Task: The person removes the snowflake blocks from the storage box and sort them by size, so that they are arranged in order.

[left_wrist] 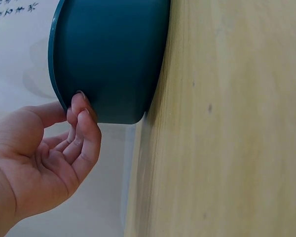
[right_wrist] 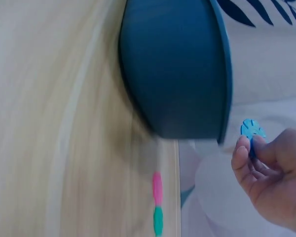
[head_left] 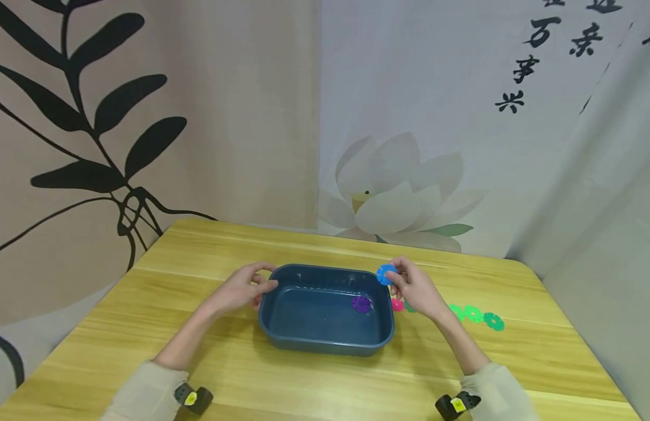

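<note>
A dark blue plastic basin (head_left: 325, 346) stands on the wooden table. At its left end my left hand (head_left: 244, 287) grips the rim, thumb on one side and curled fingers against the outer wall in the left wrist view. My right hand (head_left: 415, 287) pinches a blue notched plastic disc (head_left: 386, 274) between thumb and fingers, above the rim at the basin's right end. Inside the basin, toward the right, lies a purple disc (head_left: 361, 304) of the same flower-like shape.
Right of the basin, a pink disc (right_wrist: 157, 188) and a green disc (right_wrist: 158, 220) lie on the table, partly behind my right hand in the head view. Further right are light green discs (head_left: 473, 314) and a darker green disc (head_left: 494, 321). A printed curtain (head_left: 251, 117) hangs behind the table.
</note>
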A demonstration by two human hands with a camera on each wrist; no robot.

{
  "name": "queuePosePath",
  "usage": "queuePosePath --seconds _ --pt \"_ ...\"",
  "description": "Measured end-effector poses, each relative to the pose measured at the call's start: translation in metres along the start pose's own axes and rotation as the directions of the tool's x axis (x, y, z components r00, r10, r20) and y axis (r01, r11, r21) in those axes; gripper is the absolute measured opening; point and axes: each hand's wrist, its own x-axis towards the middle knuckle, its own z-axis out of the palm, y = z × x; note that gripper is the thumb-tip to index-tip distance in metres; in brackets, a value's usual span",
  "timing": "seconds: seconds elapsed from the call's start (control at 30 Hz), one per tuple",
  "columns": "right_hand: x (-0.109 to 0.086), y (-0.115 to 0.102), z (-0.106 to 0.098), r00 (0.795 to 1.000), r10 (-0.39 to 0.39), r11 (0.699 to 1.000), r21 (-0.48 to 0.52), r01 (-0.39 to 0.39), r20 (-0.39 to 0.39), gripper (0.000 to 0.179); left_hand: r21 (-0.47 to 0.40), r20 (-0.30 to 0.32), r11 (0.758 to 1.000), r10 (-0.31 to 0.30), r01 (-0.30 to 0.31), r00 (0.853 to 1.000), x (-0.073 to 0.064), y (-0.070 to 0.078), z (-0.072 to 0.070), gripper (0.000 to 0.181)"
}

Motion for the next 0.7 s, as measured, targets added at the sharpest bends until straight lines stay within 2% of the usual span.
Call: queuePosePath --seconds 0.2,0.4,0.7 --pt "-0.013 0.019 -0.031 0.999 0.02 1.0 -0.019 -0.021 -0.036 0.023 -0.003 -0.004 1.0 -0.003 0.003 1.0 0.001 0.0 0.001 0.044" --pt "-0.027 0.041 -0.06 0.996 0.054 0.995 -0.08 -0.06 -0.076 0.026 -0.005 -0.004 1.0 -0.014 0.014 1.0 0.002 0.001 0.001 0.043" --pt "-0.05 0.077 -0.104 0.978 0.124 0.966 -0.204 -0.157 -0.167 0.028 -0.012 0.006 1.0 -0.003 0.003 1.0 0.001 0.001 0.0 0.043"
